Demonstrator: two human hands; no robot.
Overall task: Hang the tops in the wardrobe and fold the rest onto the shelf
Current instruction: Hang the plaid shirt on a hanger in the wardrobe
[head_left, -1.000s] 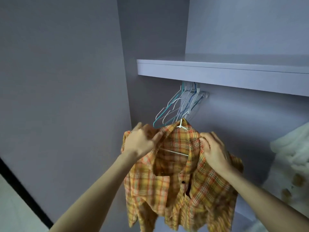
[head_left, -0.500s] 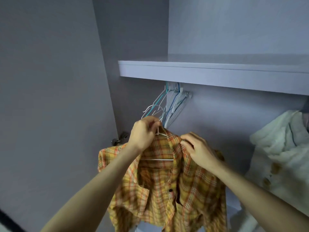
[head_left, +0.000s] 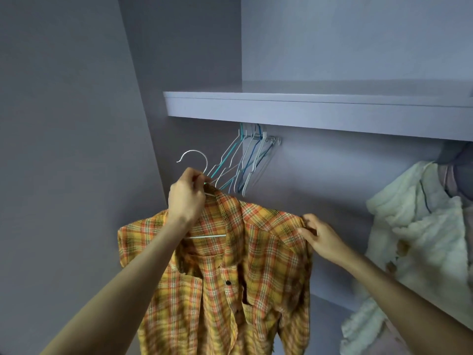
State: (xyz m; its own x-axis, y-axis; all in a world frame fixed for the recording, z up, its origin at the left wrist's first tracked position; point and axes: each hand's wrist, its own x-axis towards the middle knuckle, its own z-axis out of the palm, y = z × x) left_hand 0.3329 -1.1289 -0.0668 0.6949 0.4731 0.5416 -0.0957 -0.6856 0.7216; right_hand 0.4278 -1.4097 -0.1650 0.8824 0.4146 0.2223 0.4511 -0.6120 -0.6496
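Plaid shirt (head_left: 225, 265) sits on white hanger (head_left: 194, 160), centre of frame, below shelf (head_left: 307, 108), hook not yet on rail. Your left hand (head_left: 186, 198) pinches hanger neck; your right hand (head_left: 320, 234) pinches shirt shoulder. Cream fleece top (head_left: 419, 226) already hangs at right edge. Spare hangers (head_left: 245, 162) bunched under shelf. Left, by your judgement: hook shirt on; nothing folded on shelf yet

Left hand (head_left: 185, 198) raised, pinching; right hand (head_left: 321, 238) gripping
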